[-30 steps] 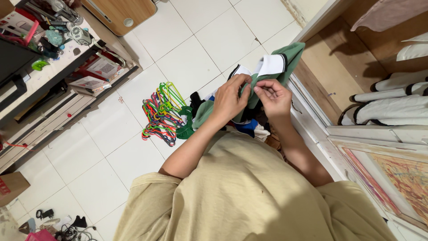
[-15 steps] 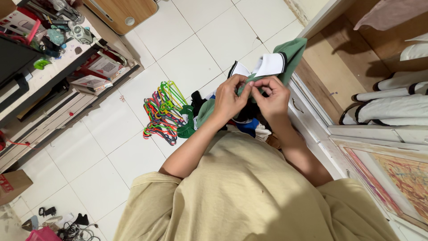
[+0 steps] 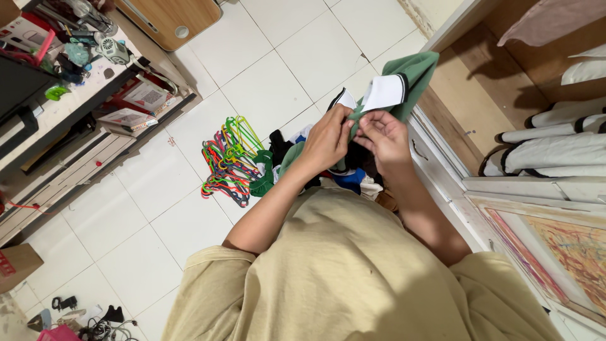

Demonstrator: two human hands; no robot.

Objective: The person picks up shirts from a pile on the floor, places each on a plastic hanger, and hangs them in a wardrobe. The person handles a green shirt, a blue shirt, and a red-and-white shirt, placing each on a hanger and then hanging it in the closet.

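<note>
While both hands work up at chest height, the green shirt [image 3: 413, 76] with its white, dark-edged collar hangs between them, above the white tiled floor [image 3: 189, 215] and just in front of the open wardrobe [image 3: 505, 95]. Left hand [image 3: 325, 142] has its grip pressed together on the fabric right below the collar, fingers curled and pinching the cloth. Right hand [image 3: 382, 136] sits just beside it, thumb and fingertips pinched on the same stretch of shirt near the placket (what exactly sits between the fingertips is too small to tell). Down below the hands lies a heap of clothes [image 3: 341, 177], dark, blue and green pieces mixed, and beside that a tangle of coloured hangers [image 3: 227, 164] on the tiles. Off to the left runs a cluttered bench [image 3: 69, 95] with books on its lower shelf. Folded white garments [image 3: 555, 151] lie stacked in the wardrobe at right.
</note>
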